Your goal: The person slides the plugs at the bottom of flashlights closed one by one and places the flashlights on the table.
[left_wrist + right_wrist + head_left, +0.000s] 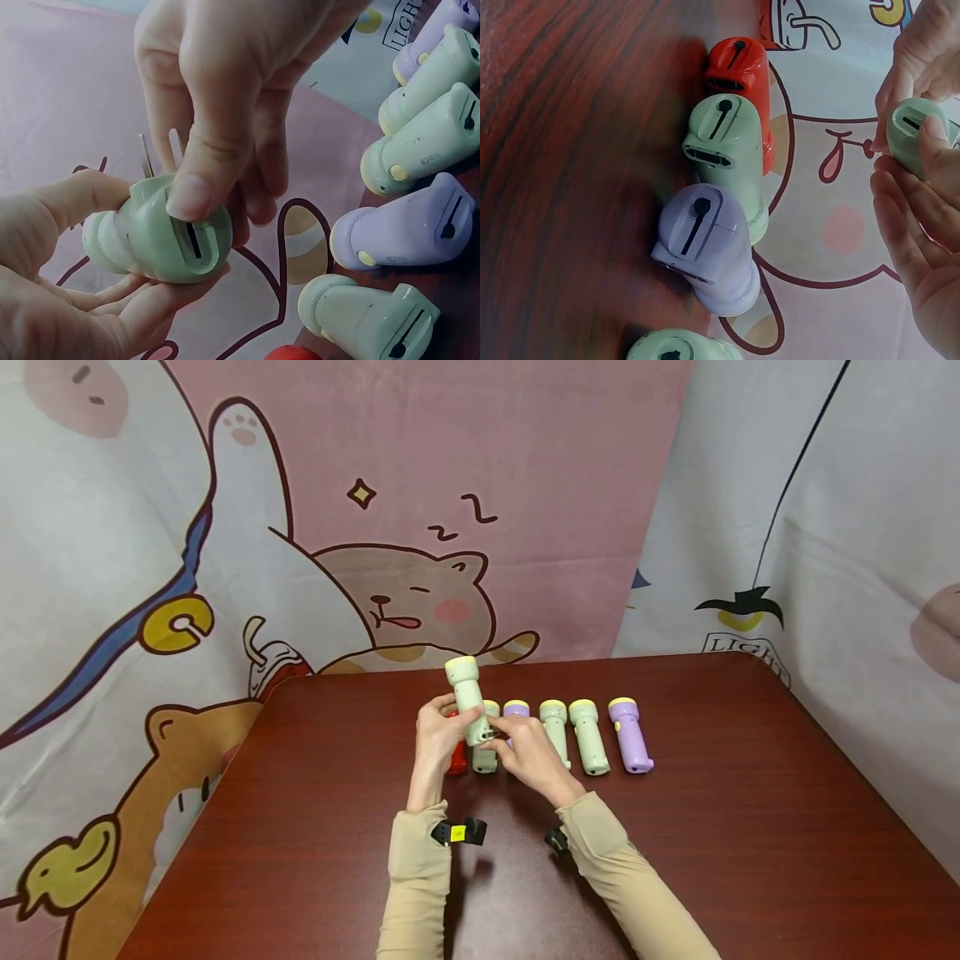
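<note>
In the head view, my left hand [437,735] grips a pale green flashlight [467,689] by its body, raised over the table with its yellow-rimmed head tilted up and away. My right hand [534,756] is at its tail end. Seen from the left wrist, the right thumb [191,199] presses on the slotted slider [196,244] of the tail, with the other fingers behind it. Two metal plug prongs [145,156] stick out of the tail beside those fingers. The right wrist view shows the held flashlight [911,146] between both hands.
Several flashlights stand in a row on the dark red-brown table [337,827]: a red one [457,762], partly hidden by the hands, then green ones [588,739] and purple ones [632,739]. A cartoon-printed cloth [562,527] hangs behind the table's far edge.
</note>
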Demonstrator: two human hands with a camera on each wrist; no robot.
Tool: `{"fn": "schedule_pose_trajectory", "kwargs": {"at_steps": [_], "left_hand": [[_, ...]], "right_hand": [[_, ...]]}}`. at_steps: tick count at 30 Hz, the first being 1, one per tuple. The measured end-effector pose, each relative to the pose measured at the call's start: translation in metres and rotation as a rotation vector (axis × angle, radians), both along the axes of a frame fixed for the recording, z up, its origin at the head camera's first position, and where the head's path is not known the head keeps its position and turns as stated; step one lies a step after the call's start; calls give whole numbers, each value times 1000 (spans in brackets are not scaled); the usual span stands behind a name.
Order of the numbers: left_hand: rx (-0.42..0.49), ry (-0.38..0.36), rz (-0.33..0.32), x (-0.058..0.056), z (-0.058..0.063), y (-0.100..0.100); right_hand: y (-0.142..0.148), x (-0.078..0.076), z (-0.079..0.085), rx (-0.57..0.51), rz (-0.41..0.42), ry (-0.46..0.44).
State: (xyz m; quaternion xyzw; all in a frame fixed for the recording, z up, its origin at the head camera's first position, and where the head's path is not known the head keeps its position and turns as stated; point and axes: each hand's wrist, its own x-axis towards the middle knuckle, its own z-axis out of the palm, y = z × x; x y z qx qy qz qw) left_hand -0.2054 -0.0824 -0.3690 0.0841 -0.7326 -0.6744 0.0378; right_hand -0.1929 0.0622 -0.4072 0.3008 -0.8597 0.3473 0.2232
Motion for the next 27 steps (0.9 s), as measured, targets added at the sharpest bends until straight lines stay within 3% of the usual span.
{"fn": "schedule_pose_trajectory", "kwargs": {"at_steps": [27], "left_hand": [[32,-12,-3,1,2,2]], "right_hand": [[-1,2,2,-7,-36,30]]}}
